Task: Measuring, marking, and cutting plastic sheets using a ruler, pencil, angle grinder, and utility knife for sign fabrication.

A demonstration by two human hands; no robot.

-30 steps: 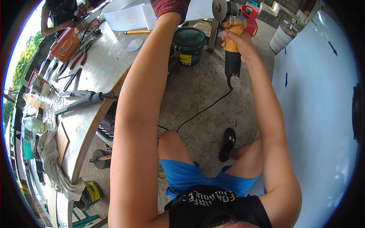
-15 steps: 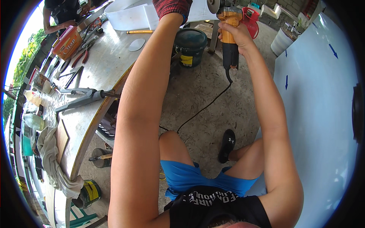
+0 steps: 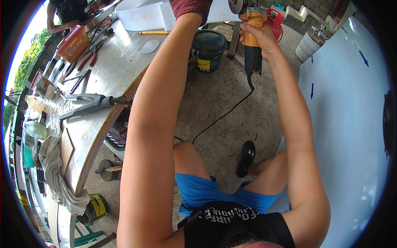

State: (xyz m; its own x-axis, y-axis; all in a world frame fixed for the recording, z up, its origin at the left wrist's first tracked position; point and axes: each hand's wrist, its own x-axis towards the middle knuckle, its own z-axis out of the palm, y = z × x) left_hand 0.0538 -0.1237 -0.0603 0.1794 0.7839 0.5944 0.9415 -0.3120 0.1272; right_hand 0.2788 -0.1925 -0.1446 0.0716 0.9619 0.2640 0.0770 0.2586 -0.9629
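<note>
My right hand (image 3: 268, 40), bare, is wrapped around the orange and black body of an angle grinder (image 3: 253, 60). The grinder stands nearly upright in the view, with its round disc (image 3: 236, 5) at the top edge. A black cord (image 3: 225, 112) runs from its lower end down across the floor. My left hand (image 3: 191, 8) wears a red and black knitted glove and reaches to the top edge. Its fingers are cut off by the picture's rim, so their grip is hidden. Right by it are a white panel (image 3: 220, 12) and a curved white strip (image 3: 138, 17) on the table.
The metal-topped table (image 3: 120, 58) curves along my left, carrying pliers (image 3: 86, 60), an orange tub (image 3: 74, 43), a grey clamp-like tool (image 3: 93, 106) and a cloth (image 3: 58, 169). A dark bucket (image 3: 209, 47) stands ahead. A large pale blue sheet (image 3: 343, 115) rises at right. Someone works at far left.
My right hand and the grinder have shifted slightly to the right and up. The gloved left hand has also moved a little right.
</note>
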